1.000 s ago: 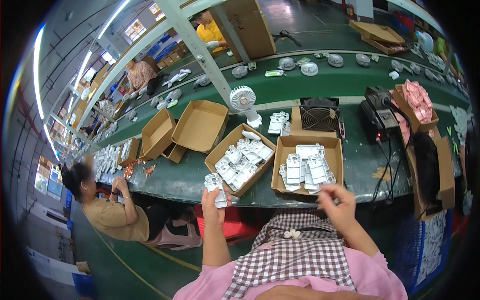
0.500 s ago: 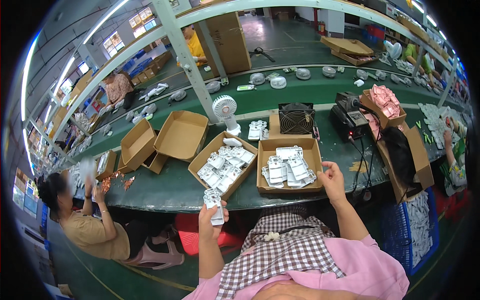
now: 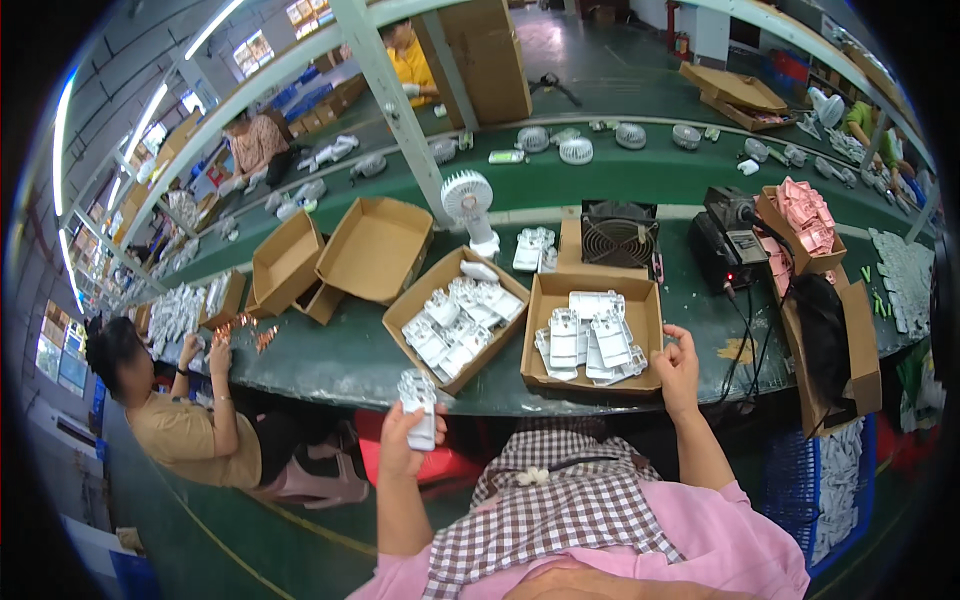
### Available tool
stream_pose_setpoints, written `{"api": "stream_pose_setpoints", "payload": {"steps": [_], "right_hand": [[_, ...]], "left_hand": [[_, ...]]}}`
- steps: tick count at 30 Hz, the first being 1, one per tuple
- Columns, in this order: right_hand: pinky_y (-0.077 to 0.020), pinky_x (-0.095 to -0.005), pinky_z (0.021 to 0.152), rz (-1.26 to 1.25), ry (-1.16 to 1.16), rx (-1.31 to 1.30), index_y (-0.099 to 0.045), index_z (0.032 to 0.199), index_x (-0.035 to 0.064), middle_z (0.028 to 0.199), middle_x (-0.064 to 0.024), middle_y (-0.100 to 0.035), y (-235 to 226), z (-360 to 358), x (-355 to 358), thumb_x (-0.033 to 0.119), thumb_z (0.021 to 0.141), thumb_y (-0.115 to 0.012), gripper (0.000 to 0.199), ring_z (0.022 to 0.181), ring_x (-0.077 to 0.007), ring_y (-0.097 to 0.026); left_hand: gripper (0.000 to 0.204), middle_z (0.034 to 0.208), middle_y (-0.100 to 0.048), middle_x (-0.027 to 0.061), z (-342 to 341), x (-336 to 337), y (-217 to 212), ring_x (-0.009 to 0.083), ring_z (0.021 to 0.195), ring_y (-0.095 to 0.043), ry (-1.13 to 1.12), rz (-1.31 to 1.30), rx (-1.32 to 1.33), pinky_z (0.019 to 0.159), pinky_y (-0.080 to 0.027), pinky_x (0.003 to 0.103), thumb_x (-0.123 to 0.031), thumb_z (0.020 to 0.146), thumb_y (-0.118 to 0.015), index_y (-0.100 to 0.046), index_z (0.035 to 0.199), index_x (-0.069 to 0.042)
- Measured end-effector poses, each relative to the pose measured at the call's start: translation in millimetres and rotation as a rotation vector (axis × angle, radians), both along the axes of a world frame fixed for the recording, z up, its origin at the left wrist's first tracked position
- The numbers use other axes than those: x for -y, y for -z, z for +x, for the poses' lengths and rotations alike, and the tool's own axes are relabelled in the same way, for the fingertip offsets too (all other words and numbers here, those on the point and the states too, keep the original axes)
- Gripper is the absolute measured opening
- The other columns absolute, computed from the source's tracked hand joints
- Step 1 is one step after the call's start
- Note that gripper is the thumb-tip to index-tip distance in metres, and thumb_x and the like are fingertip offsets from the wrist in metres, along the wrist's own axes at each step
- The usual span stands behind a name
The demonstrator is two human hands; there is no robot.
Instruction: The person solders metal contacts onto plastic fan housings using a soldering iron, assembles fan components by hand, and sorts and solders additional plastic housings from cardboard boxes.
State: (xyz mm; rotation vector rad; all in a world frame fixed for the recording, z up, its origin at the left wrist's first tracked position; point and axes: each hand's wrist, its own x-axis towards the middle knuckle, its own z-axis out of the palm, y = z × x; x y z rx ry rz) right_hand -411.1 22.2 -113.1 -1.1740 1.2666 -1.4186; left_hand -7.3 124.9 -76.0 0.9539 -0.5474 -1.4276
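Note:
My left hand (image 3: 402, 448) grips a white plastic housing part (image 3: 420, 412) upright, in front of the table's near edge. Just beyond it, a cardboard box (image 3: 399, 318) stands at an angle with several similar white parts (image 3: 456, 322) heaped inside. To its right, a second cardboard box (image 3: 590, 383) contains more flat white housings (image 3: 590, 338). My right hand (image 3: 677, 368) is at this second box's right wall, fingers curled and thumb against the wall's edge.
Behind the boxes stand a white handheld fan (image 3: 467, 197) and a black square fan (image 3: 619, 235). A black device with cables (image 3: 728, 245) and a box of pink parts (image 3: 803, 222) are to the right. A co-worker (image 3: 185, 420) sits at left, near empty cartons (image 3: 375, 250).
The view has shifted a little, so the scene sits further right. My left hand still holds the white housing; my right hand stays by the box wall. The co-worker's hands have moved lower.

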Motion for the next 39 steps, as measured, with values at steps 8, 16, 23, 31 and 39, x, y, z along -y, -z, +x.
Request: {"api": "stream_pose_setpoints", "payload": {"steps": [8,16,23,31,39], "right_hand": [[-0.0344,-0.0183,0.060,-0.015,-0.026,0.064,-0.045,0.122,-0.0013,0.066,0.0057,-0.040,9.1,-0.4,1.5,0.002,0.084,-0.059,0.040,0.061,-0.0029,-0.037],[-0.0328,-0.0184,0.058,0.018,-0.050,0.053,-0.043,0.124,-0.0013,0.066,0.0059,-0.037,9.4,-5.2,2.3,0.001,0.085,-0.059,0.043,0.060,-0.0028,-0.036],[-0.0291,-0.0179,0.058,0.015,-0.032,-0.043,-0.047,0.123,0.0012,0.067,0.0068,-0.035,9.4,-6.8,2.5,0.004,0.085,-0.059,0.040,0.062,-0.0022,-0.033],[-0.0303,-0.0171,0.059,0.009,-0.095,0.077,-0.046,0.123,-0.0014,0.067,0.0066,-0.036,8.4,-10.1,1.7,0.000,0.085,-0.057,0.039,0.061,-0.0019,-0.034],[-0.0323,-0.0177,0.056,-0.016,-0.077,0.091,-0.047,0.121,-0.0022,0.064,0.0056,-0.038,9.1,-9.1,0.6,0.002,0.084,-0.060,0.039,0.059,-0.0026,-0.036]], "left_hand": [[0.049,0.107,-0.064,0.0129,47.8,71.2,-63.7,0.0171,0.082,-0.065,0.201,-0.017,0.523,0.068,-0.054,0.028,-0.009,0.085,-0.064,-0.044,0.128,0.001],[0.046,0.111,-0.062,0.0054,70.8,165.8,-83.6,0.0119,0.102,-0.054,0.674,0.199,1.135,0.091,-0.042,0.026,-0.010,0.083,-0.065,-0.053,0.125,0.002],[0.064,0.113,-0.062,0.0270,37.6,163.8,-45.7,0.0403,0.123,-0.047,0.337,0.408,2.045,0.100,-0.036,0.052,-0.052,0.087,-0.053,-0.056,0.121,0.002],[0.047,0.111,-0.060,0.0298,-4.8,137.6,-5.7,0.0532,0.134,-0.023,0.156,0.367,2.168,0.103,-0.017,0.066,-0.039,0.093,-0.048,-0.055,0.103,0.006],[0.035,0.107,-0.054,0.0238,-26.7,128.0,-3.7,0.0445,0.109,-0.049,-0.094,-0.139,2.101,0.084,-0.038,0.055,-0.018,0.084,-0.065,-0.046,0.107,0.000]]}}
